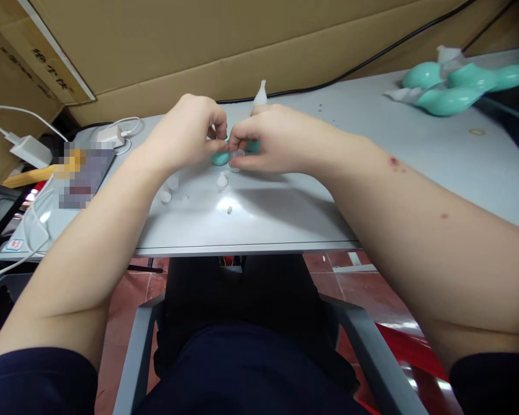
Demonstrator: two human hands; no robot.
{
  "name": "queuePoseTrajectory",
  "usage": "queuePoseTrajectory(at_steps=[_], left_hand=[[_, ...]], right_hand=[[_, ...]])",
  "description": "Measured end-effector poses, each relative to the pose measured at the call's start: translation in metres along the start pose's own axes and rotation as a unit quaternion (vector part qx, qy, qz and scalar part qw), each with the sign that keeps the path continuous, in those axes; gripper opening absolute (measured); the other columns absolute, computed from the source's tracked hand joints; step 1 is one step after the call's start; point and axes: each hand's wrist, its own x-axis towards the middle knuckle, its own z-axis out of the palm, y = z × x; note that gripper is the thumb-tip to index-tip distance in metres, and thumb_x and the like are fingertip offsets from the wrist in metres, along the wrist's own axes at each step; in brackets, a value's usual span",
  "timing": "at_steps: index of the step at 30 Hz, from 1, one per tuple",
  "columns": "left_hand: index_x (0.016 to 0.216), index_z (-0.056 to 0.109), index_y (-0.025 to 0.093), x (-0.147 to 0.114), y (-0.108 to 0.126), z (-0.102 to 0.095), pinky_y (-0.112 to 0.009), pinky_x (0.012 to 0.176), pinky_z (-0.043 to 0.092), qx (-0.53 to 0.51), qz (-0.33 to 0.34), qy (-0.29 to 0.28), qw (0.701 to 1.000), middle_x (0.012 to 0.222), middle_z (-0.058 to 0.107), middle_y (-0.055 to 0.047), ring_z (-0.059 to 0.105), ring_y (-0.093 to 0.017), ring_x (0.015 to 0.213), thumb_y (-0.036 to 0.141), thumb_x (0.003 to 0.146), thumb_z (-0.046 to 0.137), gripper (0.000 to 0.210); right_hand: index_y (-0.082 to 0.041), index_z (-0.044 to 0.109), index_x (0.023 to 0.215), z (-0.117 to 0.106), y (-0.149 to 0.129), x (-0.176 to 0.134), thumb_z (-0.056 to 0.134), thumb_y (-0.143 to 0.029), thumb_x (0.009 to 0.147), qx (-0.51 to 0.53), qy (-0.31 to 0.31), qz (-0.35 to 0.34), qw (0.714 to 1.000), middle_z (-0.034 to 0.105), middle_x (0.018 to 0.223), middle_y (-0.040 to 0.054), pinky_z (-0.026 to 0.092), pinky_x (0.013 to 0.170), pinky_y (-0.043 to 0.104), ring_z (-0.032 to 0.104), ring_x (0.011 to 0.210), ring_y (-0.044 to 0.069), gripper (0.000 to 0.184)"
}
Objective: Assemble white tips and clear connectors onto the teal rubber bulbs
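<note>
At the middle of the table, my left hand (pixel 201 129) is closed, its thumb and fingers pinching a small shiny teal rounded piece (pixel 220 159). Close against it, my right hand (pixel 270 139) has its thumb and forefinger around a small clear plastic cap (pixel 239 154). Part of another teal piece (pixel 253 146) shows under the right fingers. Behind that hand stands a white bottle with a pointed nozzle (pixel 260 95). A small white cone-shaped piece (pixel 222 180) sits just in front of the hands. The exact contact between the fingertips is partly hidden.
Small white pieces (pixel 166 197) and a tiny grey bit (pixel 229 210) lie near the front edge. Several joined teal rounded shapes (pixel 454 89) rest at the back right. Chargers (pixel 31 151) with white cables and a blurred phone-like object (pixel 86 178) are left. Cardboard (pixel 225 46) walls the back.
</note>
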Motion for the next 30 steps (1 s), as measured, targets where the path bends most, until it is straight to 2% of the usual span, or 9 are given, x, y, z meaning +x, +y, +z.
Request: queuePoseTrajectory(at_steps=[4, 9, 13, 15, 20, 22, 25, 30], left_hand=[[0.082, 0.079, 0.035, -0.004, -0.008, 0.003, -0.055, 0.085, 0.066, -0.011, 0.007, 0.006, 1.000, 0.104, 0.093, -0.006, 0.081, -0.033, 0.096, 0.026, 0.079, 0.090, 0.015], [0.082, 0.081, 0.041, -0.003, -0.023, 0.014, -0.056, 0.078, 0.062, -0.042, 0.049, 0.044, 0.997, 0.098, 0.090, -0.005, 0.080, -0.039, 0.092, 0.037, 0.074, 0.089, 0.012], [0.092, 0.085, 0.040, -0.006, -0.025, 0.019, -0.057, 0.081, 0.063, -0.025, 0.034, 0.039, 0.998, 0.104, 0.089, -0.007, 0.078, -0.040, 0.092, 0.039, 0.074, 0.091, 0.019], [0.099, 0.087, 0.040, -0.010, -0.024, 0.018, -0.058, 0.084, 0.064, -0.023, 0.033, 0.034, 0.999, 0.108, 0.090, -0.007, 0.079, -0.041, 0.096, 0.038, 0.073, 0.092, 0.027], [0.114, 0.091, 0.043, -0.018, -0.025, 0.012, -0.060, 0.089, 0.069, -0.037, 0.041, 0.049, 0.997, 0.121, 0.093, -0.006, 0.084, -0.042, 0.105, 0.036, 0.075, 0.091, 0.039], [0.115, 0.092, 0.042, -0.021, -0.024, 0.009, -0.062, 0.092, 0.072, -0.044, 0.036, 0.051, 0.997, 0.127, 0.094, -0.006, 0.086, -0.043, 0.107, 0.035, 0.076, 0.092, 0.039], [0.114, 0.091, 0.040, -0.025, -0.020, 0.006, -0.065, 0.100, 0.074, -0.070, 0.033, 0.054, 0.996, 0.134, 0.094, -0.007, 0.087, -0.043, 0.111, 0.034, 0.077, 0.093, 0.037], [0.108, 0.090, 0.041, -0.025, -0.019, 0.005, -0.066, 0.101, 0.074, -0.069, 0.053, 0.047, 0.995, 0.130, 0.095, -0.007, 0.086, -0.043, 0.111, 0.037, 0.077, 0.090, 0.031]], right_hand=[[-0.030, 0.086, 0.092, 0.001, 0.002, -0.003, 0.107, -0.030, 0.094, -0.009, -0.024, 0.003, 1.000, 0.080, 0.088, 0.0041, 0.051, 0.082, 0.047, 0.074, 0.086, 0.032, 0.021], [-0.034, 0.090, 0.095, 0.004, 0.010, -0.003, 0.111, -0.040, 0.095, 0.016, -0.021, 0.001, 1.000, 0.082, 0.086, 0.0026, 0.057, 0.079, 0.049, 0.079, 0.088, 0.034, 0.022], [-0.033, 0.091, 0.093, 0.001, 0.011, 0.001, 0.115, -0.031, 0.089, -0.017, -0.041, 0.018, 0.999, 0.079, 0.077, 0.0000, 0.052, 0.069, 0.045, 0.073, 0.076, 0.026, 0.025], [-0.032, 0.093, 0.100, -0.005, 0.006, 0.000, 0.114, -0.028, 0.091, -0.029, -0.037, 0.020, 0.999, 0.080, 0.078, -0.0006, 0.050, 0.070, 0.043, 0.071, 0.076, 0.024, 0.023], [-0.033, 0.097, 0.100, -0.017, -0.016, -0.006, 0.109, -0.020, 0.090, 0.046, -0.004, 0.017, 0.999, 0.086, 0.091, 0.0004, 0.058, 0.086, 0.043, 0.074, 0.091, 0.027, 0.021], [-0.034, 0.097, 0.096, -0.015, -0.022, -0.007, 0.109, -0.019, 0.087, 0.092, -0.011, 0.016, 0.996, 0.087, 0.095, 0.0028, 0.062, 0.099, 0.045, 0.077, 0.104, 0.032, 0.021], [-0.036, 0.098, 0.094, -0.006, -0.022, -0.007, 0.108, -0.021, 0.086, 0.086, -0.022, -0.023, 0.996, 0.087, 0.102, 0.0070, 0.062, 0.117, 0.054, 0.075, 0.124, 0.042, 0.020], [-0.040, 0.097, 0.090, 0.005, -0.017, -0.009, 0.099, -0.034, 0.096, 0.073, -0.028, -0.047, 0.996, 0.088, 0.110, 0.0098, 0.063, 0.114, 0.061, 0.069, 0.139, 0.048, 0.009]])
